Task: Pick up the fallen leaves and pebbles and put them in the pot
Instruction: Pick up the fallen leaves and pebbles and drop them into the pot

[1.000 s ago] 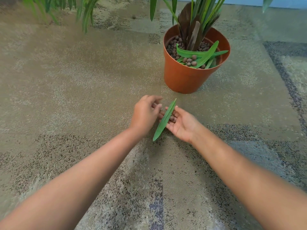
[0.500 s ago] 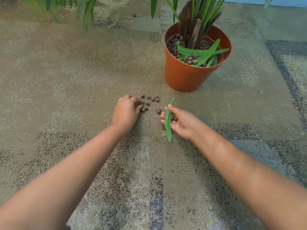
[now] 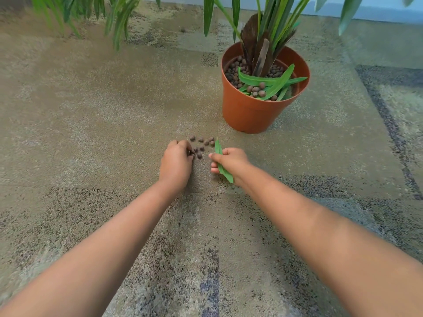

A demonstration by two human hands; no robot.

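Note:
Several small brown pebbles (image 3: 202, 143) lie scattered on the carpet just in front of my hands. My left hand (image 3: 176, 162) rests knuckles up beside them, its fingertips curled onto a few pebbles. My right hand (image 3: 230, 162) is closed around a long green leaf (image 3: 221, 161) that sticks out above and below the fist; whether pebbles are also inside it is hidden. The terracotta pot (image 3: 247, 115) stands behind and to the right, holding brown pebbles and several green leaves around a plant stem.
Patterned beige and grey carpet (image 3: 96, 124) covers the floor. Green fronds (image 3: 119, 17) hang into view along the top left. One stray pebble (image 3: 183, 30) lies far back. A pale wall base (image 3: 377, 14) runs along the top right.
My right hand has turned over and closed around the leaf. My left hand moved off the right palm onto the pebbles on the carpet.

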